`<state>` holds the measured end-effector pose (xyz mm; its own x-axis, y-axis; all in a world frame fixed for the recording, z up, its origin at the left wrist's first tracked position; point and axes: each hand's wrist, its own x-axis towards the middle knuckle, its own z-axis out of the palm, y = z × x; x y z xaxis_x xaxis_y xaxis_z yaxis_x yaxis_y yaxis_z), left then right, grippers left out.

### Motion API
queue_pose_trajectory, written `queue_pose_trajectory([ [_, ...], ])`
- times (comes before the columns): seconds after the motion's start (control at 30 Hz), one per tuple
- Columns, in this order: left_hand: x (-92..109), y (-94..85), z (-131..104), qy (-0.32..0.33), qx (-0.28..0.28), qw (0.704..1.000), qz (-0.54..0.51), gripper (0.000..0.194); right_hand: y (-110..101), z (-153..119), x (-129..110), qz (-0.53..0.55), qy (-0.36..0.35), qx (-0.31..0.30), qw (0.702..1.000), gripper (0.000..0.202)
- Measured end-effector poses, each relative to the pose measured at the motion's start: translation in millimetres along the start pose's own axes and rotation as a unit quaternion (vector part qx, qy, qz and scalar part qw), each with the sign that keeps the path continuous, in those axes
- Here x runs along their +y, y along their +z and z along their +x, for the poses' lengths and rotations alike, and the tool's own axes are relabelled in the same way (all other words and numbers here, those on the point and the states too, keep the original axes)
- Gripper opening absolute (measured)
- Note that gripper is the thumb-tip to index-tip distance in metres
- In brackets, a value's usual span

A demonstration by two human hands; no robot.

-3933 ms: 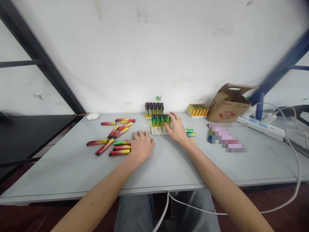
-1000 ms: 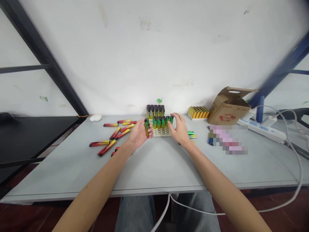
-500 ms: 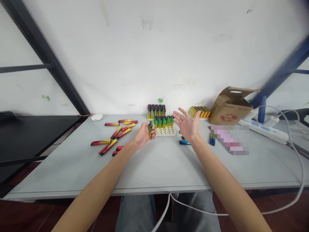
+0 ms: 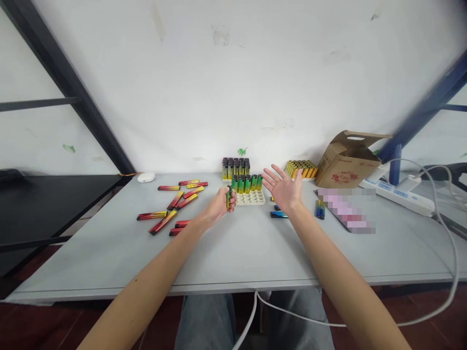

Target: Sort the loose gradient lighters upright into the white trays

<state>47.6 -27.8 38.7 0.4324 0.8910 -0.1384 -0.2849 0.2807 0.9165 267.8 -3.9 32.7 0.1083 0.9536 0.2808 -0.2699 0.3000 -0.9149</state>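
Note:
My left hand (image 4: 221,204) is closed around a green-yellow lighter (image 4: 228,198), held upright with the thumb at its top. Just behind it stands a white tray with holes (image 4: 251,198), where several green-yellow lighters (image 4: 247,183) stand upright in the back rows; the front holes show bare. My right hand (image 4: 284,188) is raised, palm up and fingers spread, holding nothing. Below and beside it lie a few blue lighters (image 4: 278,214), partly hidden by the hand and wrist.
Several red-yellow lighters (image 4: 164,222) lie scattered at left, near a white case (image 4: 146,177). Packed lighters (image 4: 236,168) stand by the wall, with yellow ones (image 4: 302,169) beside a cardboard box (image 4: 346,165). At right are a blue lighter (image 4: 320,209), a blurred-out item (image 4: 345,210) and a power strip (image 4: 404,194).
My left hand has turned slightly around the lighter, and its thumb now sits at the lighter's top. My right hand stays spread in nearly the same place.

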Motion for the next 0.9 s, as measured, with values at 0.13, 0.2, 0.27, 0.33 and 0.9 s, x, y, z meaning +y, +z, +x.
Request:
queue_pose_trajectory([
  [0.13,-2.3,1.1,0.9,0.000,0.000,1.000,0.000,0.027,3.7,-0.9,-1.2,0.068,0.050,0.043,0.995,0.085],
  [0.2,-3.6,1.0,1.1,-0.003,-0.004,1.000,-0.002,0.027,6.5,-2.1,-2.9,0.103,0.073,0.061,0.990,0.081],
  [0.27,-4.4,0.8,0.9,-0.003,-0.010,1.000,-0.004,0.027,9.2,-3.3,-5.0,0.128,0.091,0.075,0.985,0.077],
  [0.33,-4.8,1.0,0.5,0.000,-0.014,1.000,-0.007,0.027,11.1,-4.3,-6.6,0.141,0.100,0.082,0.981,0.073],
  [0.9,-5.1,2.9,-1.0,-0.003,-0.025,0.999,-0.021,0.039,11.2,-5.5,-3.4,0.079,0.094,0.037,0.992,0.073],
])
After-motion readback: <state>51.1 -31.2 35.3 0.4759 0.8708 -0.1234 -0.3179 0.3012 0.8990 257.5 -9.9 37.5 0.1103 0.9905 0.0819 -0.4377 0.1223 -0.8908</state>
